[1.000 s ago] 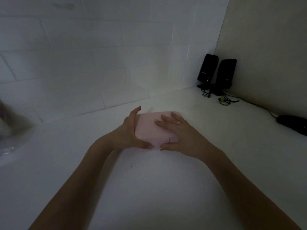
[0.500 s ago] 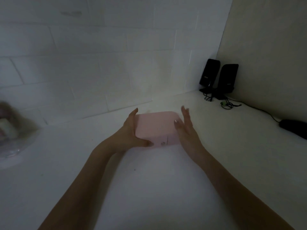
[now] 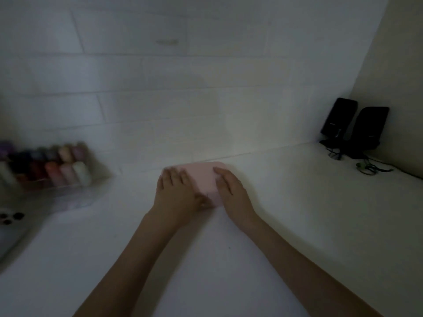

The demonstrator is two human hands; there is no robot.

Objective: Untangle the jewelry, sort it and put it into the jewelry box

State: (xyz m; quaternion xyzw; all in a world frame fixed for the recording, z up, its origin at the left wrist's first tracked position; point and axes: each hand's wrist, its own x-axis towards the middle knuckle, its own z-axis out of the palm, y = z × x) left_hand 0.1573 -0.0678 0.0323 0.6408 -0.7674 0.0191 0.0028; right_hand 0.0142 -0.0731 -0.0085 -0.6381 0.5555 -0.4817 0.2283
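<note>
A closed pink jewelry box (image 3: 202,177) lies on the white table close to the back wall. My left hand (image 3: 175,192) rests flat on the box's left part, fingers straight, thumb at the front edge. My right hand (image 3: 229,188) lies flat on its right part, fingers pointing to the wall. No loose jewelry shows in the dim, blurred view.
A clear organizer (image 3: 52,175) with several coloured bottles stands at the left by the wall. A phone (image 3: 10,227) lies at the left edge. Two black speakers (image 3: 357,126) with cables (image 3: 368,168) stand in the right back corner.
Both hands moved from the box's sides onto its lid. The box sits farther back, near the wall. The view swung left, so the organizer and phone now show.
</note>
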